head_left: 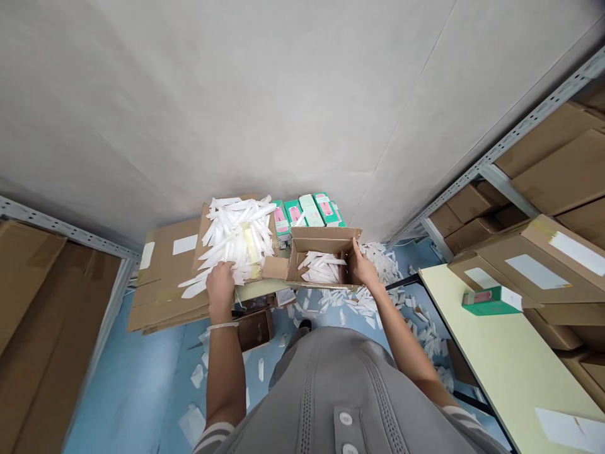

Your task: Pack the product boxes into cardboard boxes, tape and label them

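Note:
My left hand (220,281) rests palm down on the near edge of a heap of white paper wrappers (236,236), fingers curled into the pile. My right hand (362,263) grips the right wall of a small open cardboard box (326,240) that holds several of the same white wrappers (322,267). Behind the box stand several green and pink product boxes (307,213) in a row against the wall.
Flattened cardboard (163,277) lies to the left under the heap. White wrappers litter the blue floor (142,391). A pale yellow table (501,353) at right carries a green box (491,301). Metal shelving with brown cartons (543,183) lines the right; more cartons stand at left.

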A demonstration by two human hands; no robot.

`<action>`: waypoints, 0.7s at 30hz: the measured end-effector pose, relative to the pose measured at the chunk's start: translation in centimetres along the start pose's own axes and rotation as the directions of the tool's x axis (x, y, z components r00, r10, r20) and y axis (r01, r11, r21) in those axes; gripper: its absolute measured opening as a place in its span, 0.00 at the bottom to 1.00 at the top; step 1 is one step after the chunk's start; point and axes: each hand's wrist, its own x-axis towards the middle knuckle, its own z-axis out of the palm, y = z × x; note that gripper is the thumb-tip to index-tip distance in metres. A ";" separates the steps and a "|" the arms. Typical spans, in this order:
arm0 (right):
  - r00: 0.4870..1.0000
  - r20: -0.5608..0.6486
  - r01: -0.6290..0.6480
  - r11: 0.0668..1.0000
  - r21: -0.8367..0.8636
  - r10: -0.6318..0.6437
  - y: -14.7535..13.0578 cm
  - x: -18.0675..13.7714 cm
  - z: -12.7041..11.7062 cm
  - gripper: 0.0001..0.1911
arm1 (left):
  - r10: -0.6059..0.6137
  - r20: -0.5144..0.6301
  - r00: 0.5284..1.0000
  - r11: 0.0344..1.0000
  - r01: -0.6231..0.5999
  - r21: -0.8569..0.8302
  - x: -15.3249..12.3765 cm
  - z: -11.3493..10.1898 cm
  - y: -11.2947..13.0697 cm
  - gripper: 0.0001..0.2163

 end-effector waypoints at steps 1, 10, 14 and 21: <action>1.000 0.004 -0.001 1.000 -0.002 0.001 0.0 0.0 0.0 0.53 | 0.014 -0.036 0.999 1.000 -0.015 -0.009 0.0 0.2 -0.1 0.17; 1.000 0.012 -0.021 1.000 -0.009 0.021 -0.1 -0.5 0.0 0.53 | 0.113 -0.363 0.925 0.986 -0.149 -0.072 0.3 -2.4 1.9 0.18; 1.000 0.011 -0.028 1.000 -0.009 0.028 -0.3 -0.5 0.0 0.52 | 0.269 -0.436 0.859 0.935 -0.342 -0.097 -0.4 -4.8 6.3 0.17; 1.000 0.005 -0.028 1.000 -0.004 0.028 -0.7 -1.0 -0.2 0.49 | 0.689 -0.382 0.616 0.620 -0.774 -0.129 -3.8 -4.9 17.4 0.14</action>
